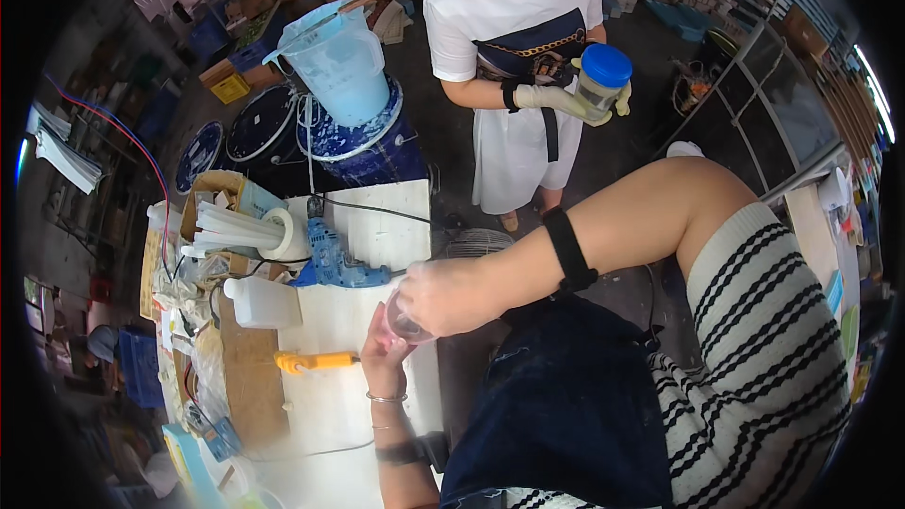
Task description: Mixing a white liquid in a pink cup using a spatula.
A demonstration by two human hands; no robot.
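Note:
My left hand (382, 347), with bracelets at the wrist, is wrapped round a clear round container (405, 324) above the edge of the white workbench. The container is tilted, and its mouth is partly covered by my right hand (451, 296). The fingers of my right hand are closed together at the container's rim; what they grip, if anything, is hidden. Close by on the bench lie a blue power drill (341, 259) and an orange-handled tool (319, 361) with a dark shaft pointing at my left hand.
A white plastic bottle (264, 303) stands beside white tubes (231, 229) and a tape roll (285, 234). Beyond the bench, a blue-stained bucket (337, 66) rests on a blue drum (377, 146). Across from me a person (514, 57) in gloves holds a blue-lidded clear jar (603, 81).

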